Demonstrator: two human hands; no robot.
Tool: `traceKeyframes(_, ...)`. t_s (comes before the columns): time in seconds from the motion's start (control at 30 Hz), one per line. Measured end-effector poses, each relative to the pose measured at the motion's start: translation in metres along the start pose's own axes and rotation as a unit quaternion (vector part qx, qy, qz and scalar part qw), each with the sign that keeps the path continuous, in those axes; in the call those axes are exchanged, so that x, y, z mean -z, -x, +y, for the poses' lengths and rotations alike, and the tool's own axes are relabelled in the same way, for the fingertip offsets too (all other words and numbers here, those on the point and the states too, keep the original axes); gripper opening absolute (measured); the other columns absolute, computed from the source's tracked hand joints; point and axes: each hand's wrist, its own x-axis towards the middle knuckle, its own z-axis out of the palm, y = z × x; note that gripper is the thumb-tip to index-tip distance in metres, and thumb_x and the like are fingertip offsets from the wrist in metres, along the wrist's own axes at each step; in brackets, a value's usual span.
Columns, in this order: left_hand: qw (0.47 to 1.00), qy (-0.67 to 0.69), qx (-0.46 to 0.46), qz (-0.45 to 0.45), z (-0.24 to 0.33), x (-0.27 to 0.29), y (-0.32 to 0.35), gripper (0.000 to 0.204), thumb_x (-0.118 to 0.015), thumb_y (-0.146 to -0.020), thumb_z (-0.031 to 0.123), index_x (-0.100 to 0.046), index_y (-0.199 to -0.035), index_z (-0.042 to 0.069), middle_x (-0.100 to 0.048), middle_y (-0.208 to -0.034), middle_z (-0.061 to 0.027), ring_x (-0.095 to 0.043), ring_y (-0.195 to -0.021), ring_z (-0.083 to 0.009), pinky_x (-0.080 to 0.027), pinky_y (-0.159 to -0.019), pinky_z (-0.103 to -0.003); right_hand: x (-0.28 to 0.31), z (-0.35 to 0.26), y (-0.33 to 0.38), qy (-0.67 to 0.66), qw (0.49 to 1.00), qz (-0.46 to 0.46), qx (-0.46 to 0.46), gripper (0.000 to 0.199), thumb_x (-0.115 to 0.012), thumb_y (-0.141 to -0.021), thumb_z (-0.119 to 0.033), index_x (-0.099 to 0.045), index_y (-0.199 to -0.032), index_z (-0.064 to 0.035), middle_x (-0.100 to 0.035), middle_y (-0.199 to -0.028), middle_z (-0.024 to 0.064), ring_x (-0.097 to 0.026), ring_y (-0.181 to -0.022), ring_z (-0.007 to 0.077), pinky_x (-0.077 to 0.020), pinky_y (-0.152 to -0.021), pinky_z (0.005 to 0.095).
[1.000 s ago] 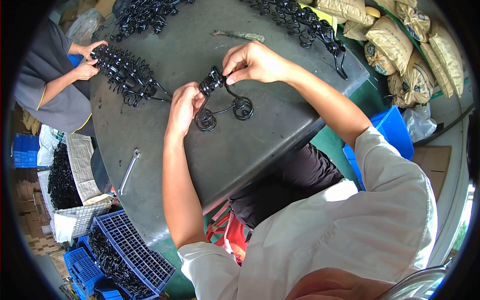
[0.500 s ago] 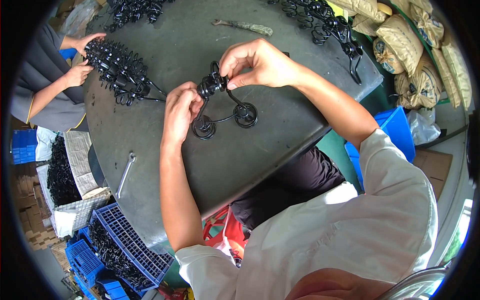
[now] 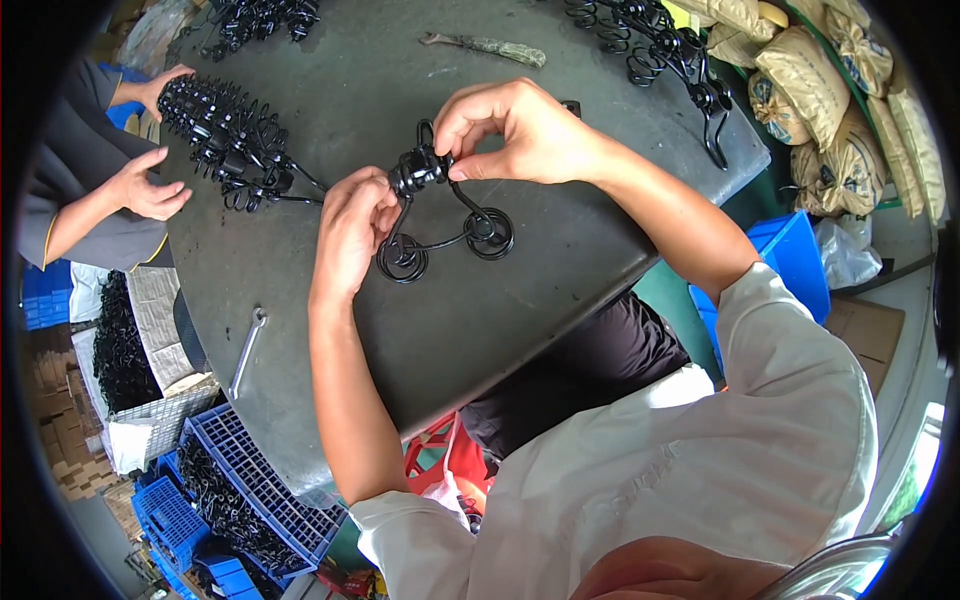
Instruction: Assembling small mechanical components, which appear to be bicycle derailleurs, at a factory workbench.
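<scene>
Over the dark table I hold a black bent-wire spring part (image 3: 452, 242) with two coiled loops at its near end and a thick black fitting (image 3: 418, 172) at its far end. My left hand (image 3: 352, 218) is closed on the left side of the fitting. With thumb and fingers, my right hand (image 3: 492, 135) pinches its right side; the exact contact is partly hidden by the fingers. To the left lies a long bundle of similar black spring parts (image 3: 225, 135), its wire end reaching close to my left hand.
A co-worker's hands (image 3: 150, 188) are at the bundle's left end. On the grey table (image 3: 560, 270) lie an open-end wrench (image 3: 248, 352) and a tool with a wrapped handle (image 3: 490, 47). More spring parts (image 3: 660, 45) lie far right. Blue crates (image 3: 265, 480) stand lower left.
The co-worker's nearer hand has come away from the bundle and opened; the bundle has shifted slightly left. My hands and the spring part have moved a little left.
</scene>
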Motion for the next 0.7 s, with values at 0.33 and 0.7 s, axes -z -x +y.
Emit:
traceKeyframes(0.33,1.000,-0.011,0.013,-0.007,0.000,0.002,0.001,0.022,-0.052,-0.097,0.022,-0.054,-0.082,0.007,-0.044,-0.064,0.0042,-0.037,-0.055,-0.0038,-0.027,-0.048,-0.022,-0.002,-0.003,0.002,0.024,1.000,0.004,0.016,0.022,-0.075,-0.080,0.012,-0.068,-0.099,0.0028,-0.066,-0.105,0.0079,-0.067,-0.088,0.0147,-0.0571,-0.081,0.0283)
traceKeyframes(0.7,0.999,0.001,-0.034,-0.014,-0.010,-0.004,-0.004,0.016,-0.050,-0.102,0.016,-0.056,-0.090,0.006,-0.045,-0.073,0.0060,-0.037,-0.064,-0.0016,-0.028,-0.055,-0.020,0.001,-0.003,0.000,0.052,0.998,0.027,0.001,0.022,-0.077,-0.079,0.008,-0.068,-0.098,0.0019,-0.064,-0.098,0.0052,-0.068,-0.085,0.0134,-0.0564,-0.080,0.0282)
